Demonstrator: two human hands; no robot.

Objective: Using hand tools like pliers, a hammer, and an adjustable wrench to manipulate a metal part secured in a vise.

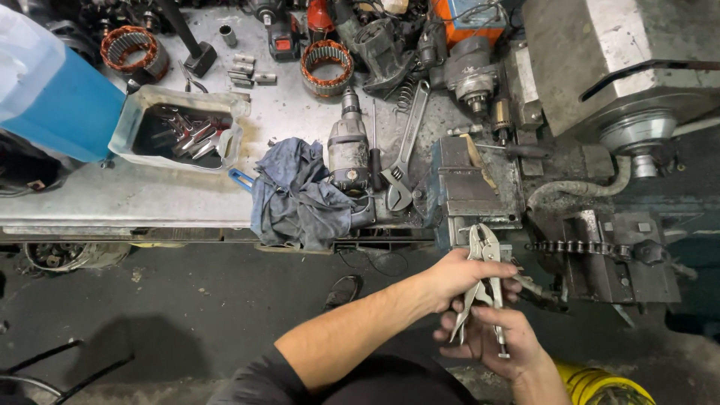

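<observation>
My left hand [457, 276] and my right hand [501, 339] both grip a pair of silver locking pliers [483, 264], held upright in front of the blue bench vise [457, 191]. The left hand wraps the upper handles just below the jaws. Lower down, the right hand closes around the handle ends, with the adjusting screw poking out below the fingers. The pliers' jaws point up toward the vise, and nothing is visible between them.
A metal workbench [150, 199] carries a blue rag [296, 199], an electric drill [349, 146], an adjustable wrench [401, 161], copper-wound stators [327, 67], and a tray of metal parts [180, 135]. A roller chain [577, 247] and heavy machine [622, 67] stand at right.
</observation>
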